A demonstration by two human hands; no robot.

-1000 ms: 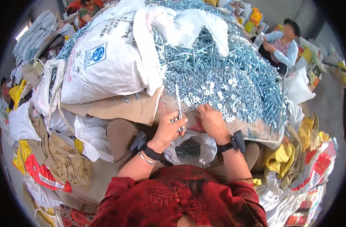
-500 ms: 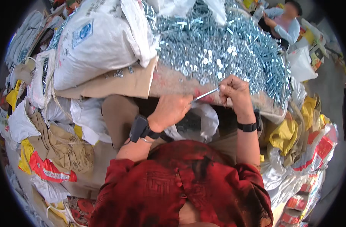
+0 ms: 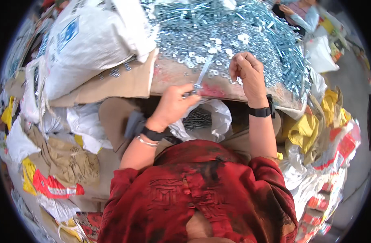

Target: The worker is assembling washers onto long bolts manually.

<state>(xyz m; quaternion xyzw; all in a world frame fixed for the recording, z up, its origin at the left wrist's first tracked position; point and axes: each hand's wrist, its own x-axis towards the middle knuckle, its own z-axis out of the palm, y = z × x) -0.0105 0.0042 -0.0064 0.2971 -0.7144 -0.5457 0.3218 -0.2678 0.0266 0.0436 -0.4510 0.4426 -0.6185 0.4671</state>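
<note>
My left hand point(image 3: 174, 102) is closed at the front edge of the work surface. From its fingertips a long silvery bolt point(image 3: 204, 72) slants up and away, with small metal pieces around its near end. To the right, my right hand point(image 3: 250, 77) is raised beside the washers, its fingers curled together; whatever they pinch is hidden. Just beyond both hands spreads a heap of shiny washers point(image 3: 185, 46), bordered by a pile of long bolts point(image 3: 280, 48). Below the hands, an open white plastic bag point(image 3: 223, 121) between my knees holds dark-looking bolts point(image 3: 197, 120).
A full white woven sack point(image 3: 90, 52) lies on cardboard point(image 3: 139, 83) at the left, with a few loose nuts beside it. Crumpled yellow bags point(image 3: 307, 131) and brown sacking point(image 3: 70, 158) lie at the sides. Another person point(image 3: 301, 16) sits at the far right.
My right hand has come off the bolt's far end and risen slightly. The bolt, still in my left hand, now points more steeply away. The view shifted, showing more of the bag's contents.
</note>
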